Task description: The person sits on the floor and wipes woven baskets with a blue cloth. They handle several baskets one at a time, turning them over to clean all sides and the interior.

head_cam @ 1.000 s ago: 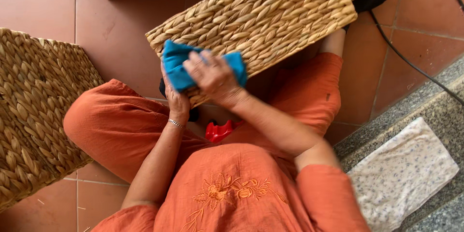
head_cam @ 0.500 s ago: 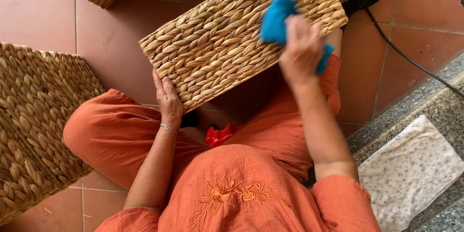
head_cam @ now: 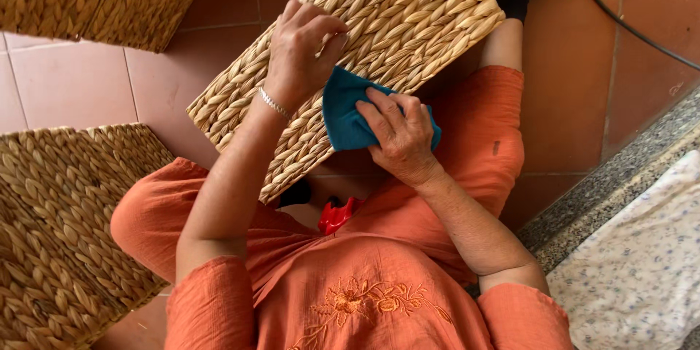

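Basket (head_cam: 408,22) on lap; left hand (head_cam: 299,47) fingers curled, gripping its face; right hand (head_cam: 401,135) pressing blue cloth (head_cam: 344,106) against weave.

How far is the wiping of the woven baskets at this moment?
In hand: the right hand presses a blue cloth on the woven basket on the lap, steadied by the left hand. Whether any part is finished cannot be told. Two other baskets lie untouched nearby.

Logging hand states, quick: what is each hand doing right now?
Left hand: closed, gripping the woven basket.
Right hand: closed, holding the blue cloth.
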